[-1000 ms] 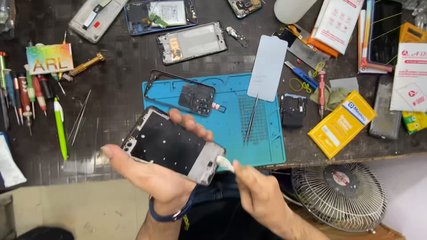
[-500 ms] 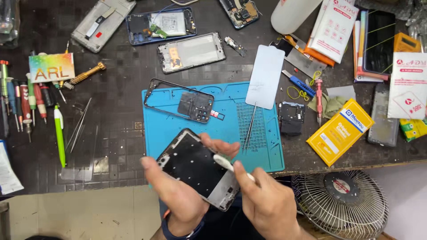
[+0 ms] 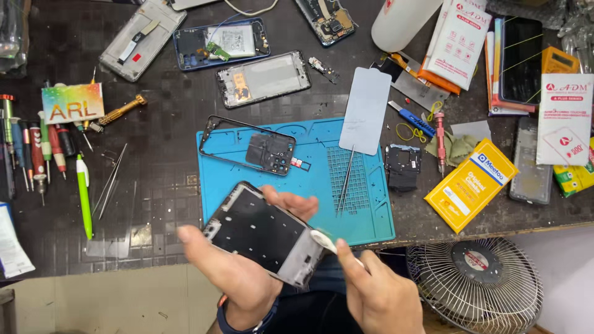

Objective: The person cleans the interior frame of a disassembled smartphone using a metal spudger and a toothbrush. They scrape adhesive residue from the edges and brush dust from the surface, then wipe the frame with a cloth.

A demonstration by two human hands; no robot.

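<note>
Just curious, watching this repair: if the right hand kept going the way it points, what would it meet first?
Most likely the bottom edge of the phone that the left hand holds; the right hand already has its white pick about there.

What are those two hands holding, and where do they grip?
Left hand grips the phone frame across its long edges; right hand pinches a small white tool by its rear.

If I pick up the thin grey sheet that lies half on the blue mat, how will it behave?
The sheet looks very thin and flat, so it is probably light and may flex. Its smooth face could be slippery. One corner overlaps the mat, which probably gives an edge to lift; elsewhere it lies flat on the table and seems hard to pinch.
</note>
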